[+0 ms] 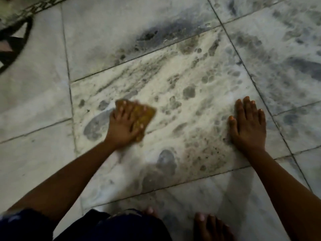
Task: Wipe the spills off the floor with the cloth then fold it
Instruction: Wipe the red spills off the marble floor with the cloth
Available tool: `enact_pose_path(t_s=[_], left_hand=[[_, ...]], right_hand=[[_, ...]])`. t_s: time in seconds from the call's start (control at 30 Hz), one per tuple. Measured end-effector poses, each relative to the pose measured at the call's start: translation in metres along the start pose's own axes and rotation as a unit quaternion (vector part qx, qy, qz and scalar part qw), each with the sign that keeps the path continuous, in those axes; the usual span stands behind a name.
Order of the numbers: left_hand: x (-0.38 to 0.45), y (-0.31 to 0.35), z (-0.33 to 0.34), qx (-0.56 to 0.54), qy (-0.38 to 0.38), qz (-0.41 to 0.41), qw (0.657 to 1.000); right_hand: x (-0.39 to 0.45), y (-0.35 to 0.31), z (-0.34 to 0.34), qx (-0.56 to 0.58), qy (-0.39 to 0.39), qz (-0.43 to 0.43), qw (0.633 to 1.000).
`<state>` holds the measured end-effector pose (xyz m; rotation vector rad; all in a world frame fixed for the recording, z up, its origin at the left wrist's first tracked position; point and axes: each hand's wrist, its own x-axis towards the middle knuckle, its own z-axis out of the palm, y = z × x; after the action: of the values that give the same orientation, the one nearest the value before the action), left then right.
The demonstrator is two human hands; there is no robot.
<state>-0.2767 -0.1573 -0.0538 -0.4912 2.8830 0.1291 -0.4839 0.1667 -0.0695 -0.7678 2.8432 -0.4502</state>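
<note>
My left hand presses a small yellow cloth flat against the marble floor, fingers spread over it; the cloth sticks out to the right of the hand and is blurred. My right hand lies flat on the floor about a tile's width to the right, palm down, fingers apart, holding nothing. A wet-looking grey patch lies just left of the cloth, and another grey patch sits nearer to me. Spills are hard to tell from the marble's dark mottling.
My bare toes and dark clothing fill the bottom edge. A dark sandal-like shape lies at the far left. A patterned border strip crosses the top left corner. Tile joints run diagonally across the floor.
</note>
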Motion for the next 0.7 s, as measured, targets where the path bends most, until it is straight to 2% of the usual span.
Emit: enact_pose_path(t_s=[0.07, 0.1, 0.17, 0.23, 0.3, 0.37, 0.4, 0.43, 0.53, 0.7], left_hand=[[0.034, -0.003, -0.015, -0.051, 0.002, -0.123, 0.991], [0.049, 0.004, -0.023, -0.077, -0.014, -0.154, 0.985], [0.063, 0.034, -0.031, -0.084, -0.043, -0.163, 0.982], [0.052, 0.071, -0.024, -0.035, -0.057, -0.109, 0.992], [0.024, 0.1, -0.009, -0.018, -0.04, -0.015, 0.999], [0.01, 0.102, -0.004, -0.035, -0.032, 0.049, 0.998], [0.015, 0.091, -0.006, -0.046, -0.027, 0.053, 0.997], [0.025, 0.079, -0.008, -0.048, -0.022, 0.035, 0.998], [0.06, 0.031, -0.021, -0.076, -0.03, -0.116, 0.99], [0.065, -0.057, -0.035, -0.145, -0.024, -0.313, 0.938]], right_hand=[[-0.006, -0.012, 0.003, 0.01, -0.017, 0.016, 1.0], [-0.01, -0.019, 0.005, 0.014, -0.024, 0.006, 1.0], [-0.018, -0.036, 0.008, 0.012, -0.037, -0.055, 0.998], [-0.023, -0.051, 0.015, 0.001, -0.045, -0.122, 0.992], [-0.023, -0.063, 0.023, -0.007, -0.048, -0.152, 0.987], [-0.023, -0.068, 0.027, -0.02, -0.045, -0.154, 0.987], [-0.023, -0.07, 0.029, -0.024, -0.041, -0.155, 0.987], [-0.022, -0.07, 0.029, -0.025, -0.038, -0.157, 0.987], [-0.022, -0.067, 0.029, -0.015, -0.041, -0.164, 0.985], [-0.021, -0.067, 0.028, -0.009, -0.029, -0.165, 0.986]])
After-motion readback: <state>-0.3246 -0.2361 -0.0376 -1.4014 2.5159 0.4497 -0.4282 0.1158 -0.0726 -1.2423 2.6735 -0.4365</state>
